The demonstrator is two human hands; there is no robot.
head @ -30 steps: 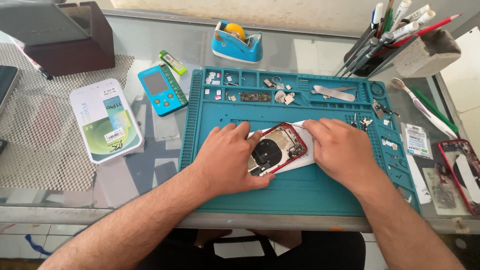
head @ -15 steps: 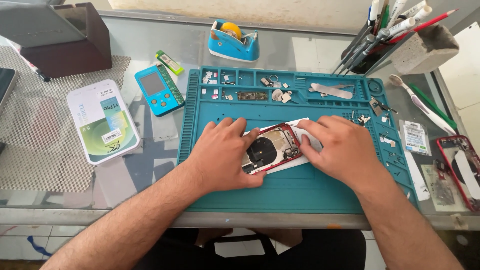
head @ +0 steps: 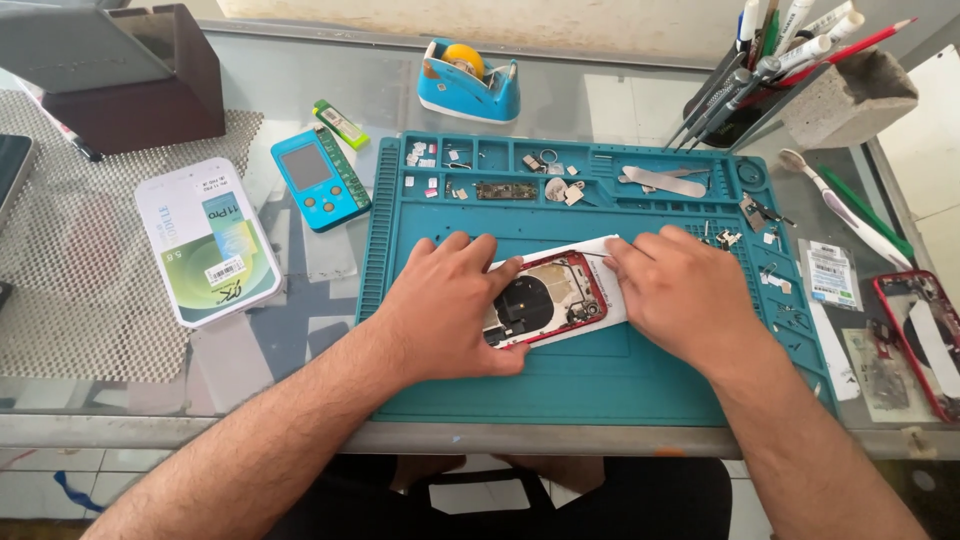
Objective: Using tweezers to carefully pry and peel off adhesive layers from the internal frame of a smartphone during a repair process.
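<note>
i saw the phone shell point(head: 552, 297), red-rimmed and opened face up, lying on a white sheet point(head: 608, 262) near the middle of the teal mat point(head: 600, 380). the shell sat between the two hands, tilted so its right end pointed up and away.

left hand point(head: 455, 305): it lay flat over the shell's left end, palm down, fingers spread and pressed on the mat and sheet. the thumb ran along the shell's near edge. it was pressing the shell down rather than gripping it; no fingers curled round it.

right hand point(head: 685, 295): it lay palm down just right of the shell, fingertips on the sheet and touching the shell's right edge. it was loose, clasping nothing.

the black round coil inside the shell showed between the hands, close to the left fingers.

surroundings:
- the mat's upper trays point(head: 500, 170) held small screws and metal parts, well apart from both hands.
- a metal pry tool point(head: 660, 180) lay in the top right tray.
- a blue tape dispenser point(head: 470, 82) stood beyond the mat.
- a small blue tester point(head: 318, 178) and a white box point(head: 208, 240) lay left of the mat.
- a second red frame point(head: 925, 340) lay at the far right, near the table edge.
</note>
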